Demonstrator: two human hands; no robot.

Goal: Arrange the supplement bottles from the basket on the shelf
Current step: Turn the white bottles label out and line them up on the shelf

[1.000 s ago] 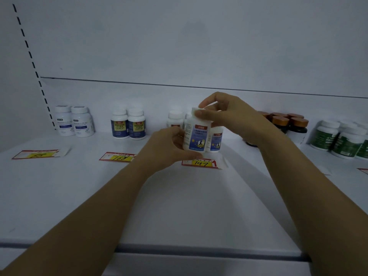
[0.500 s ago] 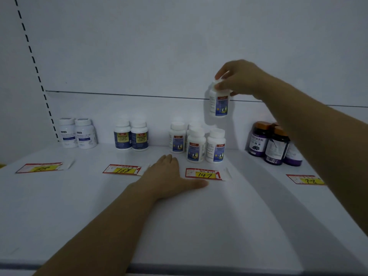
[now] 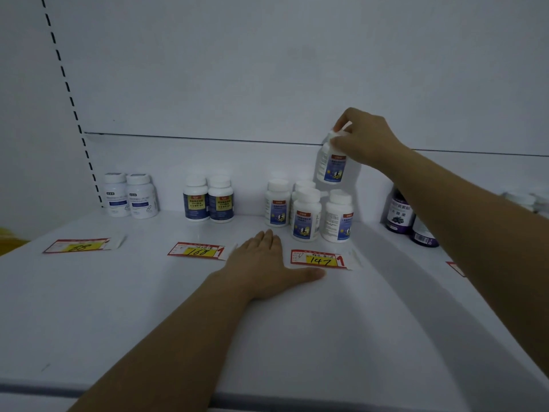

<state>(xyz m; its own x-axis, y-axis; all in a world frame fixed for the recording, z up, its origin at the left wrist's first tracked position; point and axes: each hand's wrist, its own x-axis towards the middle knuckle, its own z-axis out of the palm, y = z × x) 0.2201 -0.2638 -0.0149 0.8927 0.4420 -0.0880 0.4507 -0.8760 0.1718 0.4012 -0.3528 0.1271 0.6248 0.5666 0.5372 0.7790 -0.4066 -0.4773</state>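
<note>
In the upper right of the frame the right hand pinches a white supplement bottle by its cap. The fingertips are curled round the lid, so the body hangs free and upright in the air with the label facing out. It hovers just above the back of a cluster of four matching bottles standing on the shelf at centre right, behind the price tag marked 147. Gripping it from the top looks like a way to lower it into a tight spot without knocking its neighbours, probably at the back right of the cluster. The left hand lies flat on the shelf at centre frame, fingers straight and together, thumb stretched toward the 147 tag, holding nothing. It seems to serve as a brace while the other arm reaches deep. Further left, a pair of blue-labelled bottles stands behind a tag marked 168, and a pair of pale bottles stands at the far left, so each kind appears grouped by its own tag. Dark purple bottles sit at the right, partly hidden by the forearm. The basket is not in view.
</note>
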